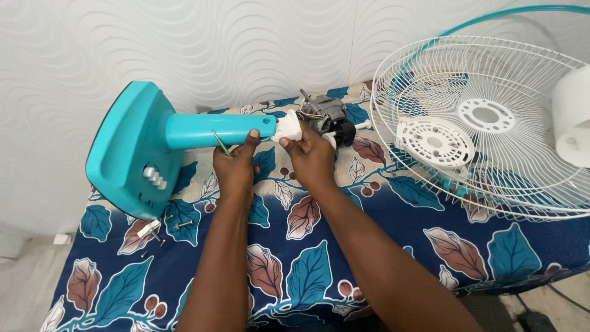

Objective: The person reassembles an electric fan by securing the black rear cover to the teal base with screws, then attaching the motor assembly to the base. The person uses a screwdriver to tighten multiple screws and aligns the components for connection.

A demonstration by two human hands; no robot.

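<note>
Hands meet at a teal fan stand (184, 132) lying on a leaf-print cloth (307, 270). Left hand (236, 163) pinches a screwdriver (220, 142) against it; right hand (312, 157) clasps the white joint (289, 129) beside the motor (326, 117).

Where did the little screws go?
The screws lie on the leafy cloth at the left, just below the teal fan base, beside a small white piece.

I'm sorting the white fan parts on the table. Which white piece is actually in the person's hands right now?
The small white neck piece between the turquoise stand and the motor, pinched by the right hand. The wire grille and white cylinder lie untouched.
</note>
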